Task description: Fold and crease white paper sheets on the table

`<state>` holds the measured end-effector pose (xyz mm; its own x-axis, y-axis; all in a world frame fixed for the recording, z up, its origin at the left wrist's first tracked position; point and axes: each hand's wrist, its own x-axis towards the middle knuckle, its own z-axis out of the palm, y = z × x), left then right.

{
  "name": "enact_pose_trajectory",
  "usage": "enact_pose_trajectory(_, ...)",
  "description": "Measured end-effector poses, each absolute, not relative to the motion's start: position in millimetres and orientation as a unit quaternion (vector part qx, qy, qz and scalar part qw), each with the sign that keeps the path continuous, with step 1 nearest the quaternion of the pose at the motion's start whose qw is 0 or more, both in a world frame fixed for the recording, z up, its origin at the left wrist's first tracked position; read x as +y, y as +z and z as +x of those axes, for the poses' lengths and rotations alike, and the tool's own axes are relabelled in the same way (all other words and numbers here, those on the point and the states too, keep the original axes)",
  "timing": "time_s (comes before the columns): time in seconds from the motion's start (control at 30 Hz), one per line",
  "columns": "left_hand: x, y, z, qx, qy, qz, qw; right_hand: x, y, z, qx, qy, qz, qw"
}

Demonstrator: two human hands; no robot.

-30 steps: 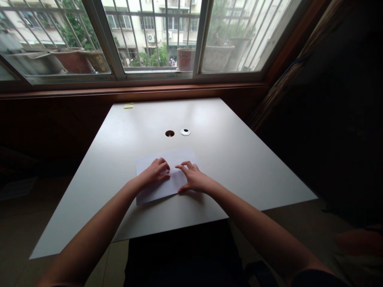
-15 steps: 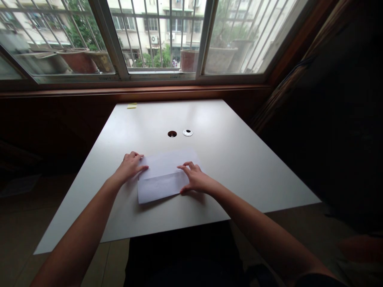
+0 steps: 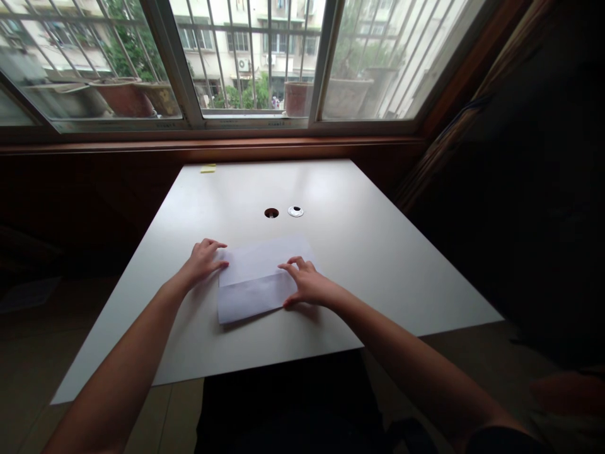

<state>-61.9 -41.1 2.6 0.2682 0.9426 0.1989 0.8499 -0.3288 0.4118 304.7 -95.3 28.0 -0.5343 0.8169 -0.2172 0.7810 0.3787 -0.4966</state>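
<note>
A white sheet of paper (image 3: 258, 260) lies on the white table (image 3: 378, 277), its near part folded over as a flap (image 3: 253, 299). The flap's near edge stands slightly off the tabletop and casts a shadow. At the paper's left edge is my left hand (image 3: 204, 260), open, with thumb and forefinger apart near the edge. My right hand (image 3: 306, 284) rests over the right end of the flap, fingers spread and curved. Its thumb is at the near folded edge, while the forefinger reaches past the flap's upper edge. The paper's right side is partly hidden under this hand.
Beyond the paper, the tabletop has a round cable hole (image 3: 271, 214) with a silvery ring cover (image 3: 295, 212) beside it. A yellow sticky note (image 3: 208, 168) is at the far left edge. A barred window (image 3: 255, 63) rises behind the table.
My left hand has shifted slightly left, its thumb drawing back to the paper's edge. The right hand and the folded paper are almost unchanged.
</note>
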Motion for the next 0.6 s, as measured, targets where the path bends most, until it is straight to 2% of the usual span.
enact_pose_trajectory(0.1,-67.2,12.7,-43.6,0.525,0.270,0.801,0.099,-93.7,27.5,302.7,-0.830,0.279,-0.482,0.028)
enact_pose_trajectory(0.23,-107.7,25.8,-16.2,0.535,0.251,0.770,0.242,-92.7,28.5,301.9,-0.828,0.282,-0.484,0.020)
enact_pose_trajectory(0.3,-123.7,26.2,-8.8,0.541,0.229,0.760,0.277,-92.6,29.7,301.6,-0.828,0.282,-0.485,0.014)
enact_pose_trajectory(0.6,-140.3,14.1,-5.0,0.543,0.216,0.763,0.276,-90.9,43.2,285.2,-0.837,0.228,-0.495,-0.044)
